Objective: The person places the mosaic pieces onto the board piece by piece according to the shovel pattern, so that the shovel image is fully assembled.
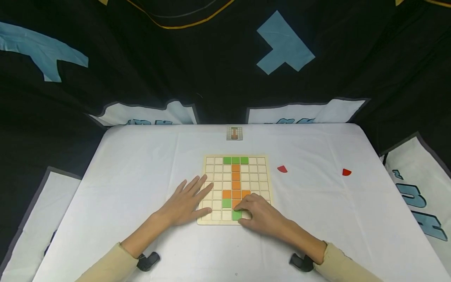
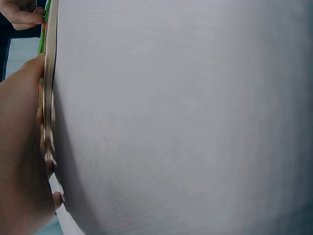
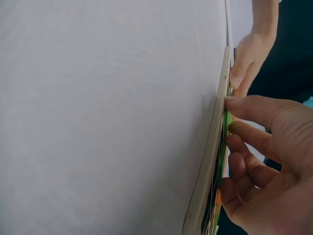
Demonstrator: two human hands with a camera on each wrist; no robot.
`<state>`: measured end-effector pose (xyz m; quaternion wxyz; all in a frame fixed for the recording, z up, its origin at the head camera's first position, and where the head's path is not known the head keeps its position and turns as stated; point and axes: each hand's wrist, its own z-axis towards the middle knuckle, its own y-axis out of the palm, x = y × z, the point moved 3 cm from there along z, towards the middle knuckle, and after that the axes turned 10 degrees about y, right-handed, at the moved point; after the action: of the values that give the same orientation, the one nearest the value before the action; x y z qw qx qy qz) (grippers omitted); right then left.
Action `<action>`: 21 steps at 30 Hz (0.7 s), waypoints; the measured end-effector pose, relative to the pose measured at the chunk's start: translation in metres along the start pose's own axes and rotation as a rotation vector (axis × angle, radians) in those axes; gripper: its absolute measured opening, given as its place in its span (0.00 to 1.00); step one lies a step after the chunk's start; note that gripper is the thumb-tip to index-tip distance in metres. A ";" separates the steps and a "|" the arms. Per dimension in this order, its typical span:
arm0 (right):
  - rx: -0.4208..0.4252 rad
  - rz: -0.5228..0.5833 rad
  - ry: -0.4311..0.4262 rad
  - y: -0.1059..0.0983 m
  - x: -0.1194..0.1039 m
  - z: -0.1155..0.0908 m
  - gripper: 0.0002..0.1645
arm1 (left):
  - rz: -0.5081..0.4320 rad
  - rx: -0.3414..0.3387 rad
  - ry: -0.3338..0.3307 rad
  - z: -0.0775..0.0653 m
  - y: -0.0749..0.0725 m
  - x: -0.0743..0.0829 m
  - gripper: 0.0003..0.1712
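A pale wooden grid board (image 1: 217, 215) lies flat on the white-covered table. Orange square tiles (image 1: 235, 176) form a column down its middle, with orange squares beside it lower down. Three green tiles (image 1: 235, 160) sit along the far row. Spread out, my left hand (image 1: 183, 203) rests on the board's left side. With thumb and forefinger at opposite edges, my right hand (image 1: 264, 214) holds a green square tile (image 1: 237, 215) at the nearest row. Another green tile (image 1: 227, 203) lies up and left of it. My right hand partly hides the lower right cells.
Beyond the board lies a small picture card (image 1: 234, 133) showing a similar grid pattern. Two red pieces, one nearer the board (image 1: 282, 169) and another farther right (image 1: 347, 172), lie on the tablecloth (image 1: 141, 168). A black patterned curtain (image 1: 211, 70) hangs behind the table.
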<state>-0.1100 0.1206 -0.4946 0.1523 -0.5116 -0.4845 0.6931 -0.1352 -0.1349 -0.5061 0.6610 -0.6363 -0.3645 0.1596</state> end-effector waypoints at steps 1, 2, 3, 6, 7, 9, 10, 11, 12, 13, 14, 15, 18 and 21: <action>-0.001 0.001 0.000 0.000 0.000 0.000 0.15 | 0.001 -0.002 -0.001 0.000 0.000 0.000 0.45; -0.001 0.001 -0.001 -0.001 0.000 0.000 0.15 | 0.001 -0.003 -0.002 0.000 0.000 0.000 0.45; 0.000 0.002 -0.003 -0.001 0.000 0.000 0.15 | 0.001 -0.002 -0.003 0.000 0.000 0.000 0.45; 0.009 0.008 0.007 -0.003 0.001 0.000 0.14 | 0.002 0.003 0.001 0.000 0.001 0.000 0.45; 0.011 0.013 0.017 -0.005 0.003 0.000 0.14 | 0.002 0.004 0.003 0.000 0.001 0.000 0.45; 0.020 0.030 0.047 -0.010 0.007 -0.001 0.14 | 0.002 0.008 0.009 0.000 0.001 0.000 0.45; 0.028 0.038 0.065 -0.013 0.011 -0.001 0.14 | 0.003 0.009 0.011 0.000 0.001 0.000 0.45; 0.039 0.050 0.086 -0.017 0.015 -0.001 0.14 | 0.005 0.010 0.013 0.000 0.001 0.000 0.45; 0.050 0.066 0.108 -0.021 0.019 -0.001 0.14 | 0.006 0.010 0.013 0.000 0.001 0.000 0.45; 0.063 0.085 0.128 -0.025 0.024 -0.002 0.14 | 0.006 0.010 0.013 0.000 0.001 0.000 0.45; 0.081 0.101 0.147 -0.030 0.029 -0.002 0.14 | 0.008 0.011 0.014 0.000 0.001 0.000 0.45; 0.102 0.114 0.165 -0.035 0.034 -0.002 0.14 | 0.009 0.010 0.013 0.000 0.001 0.000 0.45; 0.164 0.135 0.205 -0.049 0.051 -0.002 0.16 | 0.008 0.006 0.010 0.000 0.001 0.000 0.46; 0.216 0.121 0.239 -0.060 0.069 -0.002 0.17 | 0.007 0.007 0.011 0.000 0.001 -0.001 0.46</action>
<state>-0.1553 0.1996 -0.4841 0.2212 -0.5993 -0.3538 0.6832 -0.1350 -0.1354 -0.5074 0.6648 -0.6360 -0.3579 0.1597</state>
